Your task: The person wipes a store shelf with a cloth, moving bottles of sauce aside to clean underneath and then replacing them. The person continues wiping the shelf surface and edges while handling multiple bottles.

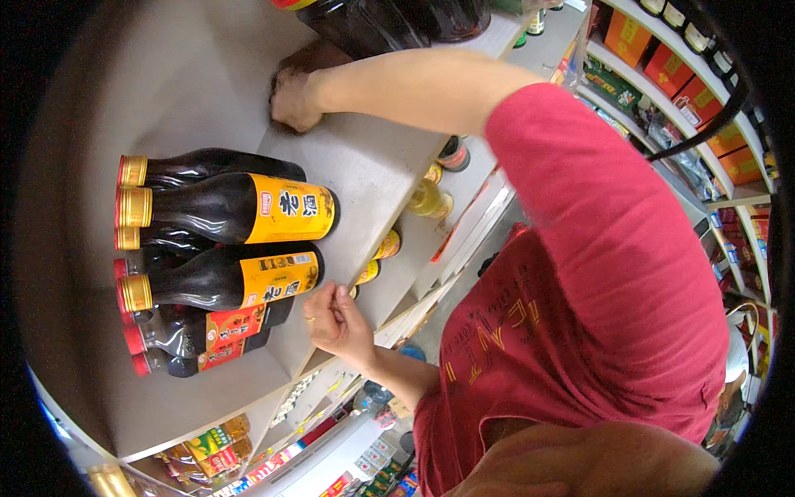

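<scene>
My right hand [295, 102], blurred and curled, is deep on a grey shelf [366, 158], close to its back wall and beside large dark containers [404, 22]. Whether it grips anything is hidden. My left hand [338, 323], with a ring on one finger, is at the shelf's front edge, its fingers curled in and no object visible in them. Near it stand dark glass bottles with yellow labels and gold caps, one closest [282, 279] and another beside it [292, 208]. Red-capped bottles with red labels [233, 326] stand past them.
A lower shelf holds a bottle of yellowish liquid [428, 199] and jars [454, 154]. Bottles of amber liquid [214, 450] are in a neighbouring compartment. Across the aisle, shelves bear orange and red boxes [627, 37]. A dark cable [702, 133] hangs in view.
</scene>
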{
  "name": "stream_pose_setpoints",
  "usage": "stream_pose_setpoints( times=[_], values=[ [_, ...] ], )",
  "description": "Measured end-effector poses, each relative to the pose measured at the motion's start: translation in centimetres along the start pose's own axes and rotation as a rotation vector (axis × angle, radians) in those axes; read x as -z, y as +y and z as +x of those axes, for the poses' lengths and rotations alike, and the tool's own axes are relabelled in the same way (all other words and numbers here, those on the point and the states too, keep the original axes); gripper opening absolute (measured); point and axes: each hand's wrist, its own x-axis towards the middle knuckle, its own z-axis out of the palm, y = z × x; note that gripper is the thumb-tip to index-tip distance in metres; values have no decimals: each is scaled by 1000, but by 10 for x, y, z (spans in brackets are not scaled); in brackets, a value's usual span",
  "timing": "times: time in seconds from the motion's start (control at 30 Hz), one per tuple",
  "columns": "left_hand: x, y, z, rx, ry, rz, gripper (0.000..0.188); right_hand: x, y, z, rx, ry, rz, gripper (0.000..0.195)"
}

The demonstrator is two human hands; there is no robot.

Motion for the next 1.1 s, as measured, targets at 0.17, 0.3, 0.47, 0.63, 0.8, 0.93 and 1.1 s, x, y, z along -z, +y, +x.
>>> stream_pose_setpoints(
  times=[0.17, 0.3, 0.47, 0.63, 0.8, 0.93, 1.1],
  values=[
    [-1, -5, -6, -13, 6, -65, 9, -15, -4, 32, -52, 198, 170, 20],
    [-1, -6, -3, 3, -9, -63, 9, -15, -18, 40, 172, 263, 302, 22],
    [3, 3, 1, 29, -28, -113, 7, -16, -27, 48, 113, 217, 418, 24],
    [44, 37, 43, -331, 107, 83, 13, -16, -11, 0, 262, 143, 517, 21],
    [81, 93, 132, -645, 236, 389, 23, 22, -28, -84, 264, -29, 512, 21],
    [77, 98, 189, -613, 140, 564, 39, 17, -22, -135, 422, -36, 464, 28],
    [72, 77, 249, -371, -139, 620, 44, 30, 0, -197, 480, 30, 461, 33]
  ],
)
